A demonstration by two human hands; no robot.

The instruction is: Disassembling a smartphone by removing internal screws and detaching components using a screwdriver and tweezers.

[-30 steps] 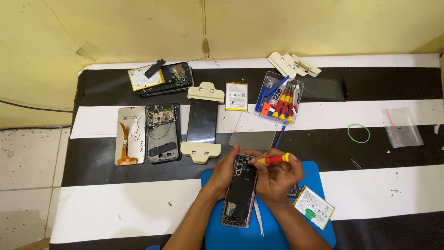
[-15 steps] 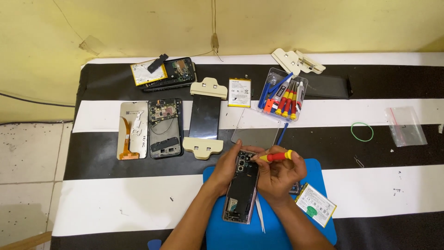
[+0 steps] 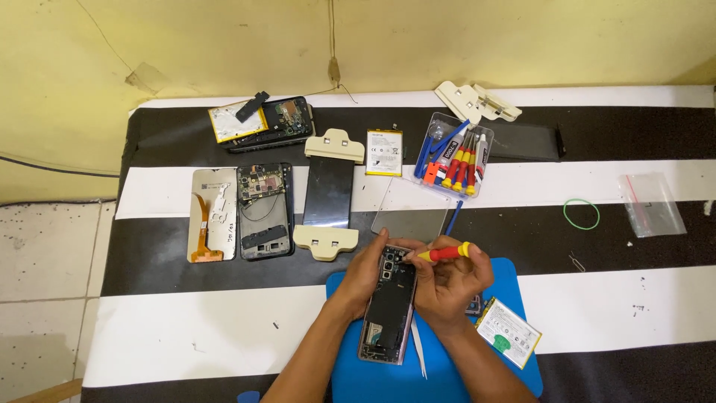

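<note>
An opened phone [image 3: 388, 313] with its back off lies on a blue mat [image 3: 354, 373]. My left hand [image 3: 367, 270] steadies the phone's upper left edge near the camera block. My right hand [image 3: 451, 287] grips a small red and yellow screwdriver [image 3: 441, 253], whose tip rests on the phone's top end. A phone battery [image 3: 509, 331] lies just right of my right hand on the mat. White tweezers [image 3: 418, 357] lie beside the phone.
On the black and white striped cloth [image 3: 186, 328] lie a clamped phone screen [image 3: 327, 192], an open phone frame [image 3: 263, 210], a silver back panel [image 3: 212, 215], another dismantled phone [image 3: 261, 121], a second battery [image 3: 384, 152], a clear tool box [image 3: 455, 157], a green rubber band [image 3: 581, 214] and a plastic bag [image 3: 652, 203].
My hands stay on the phone with the screwdriver at its top end. The view has shifted slightly down and right.
</note>
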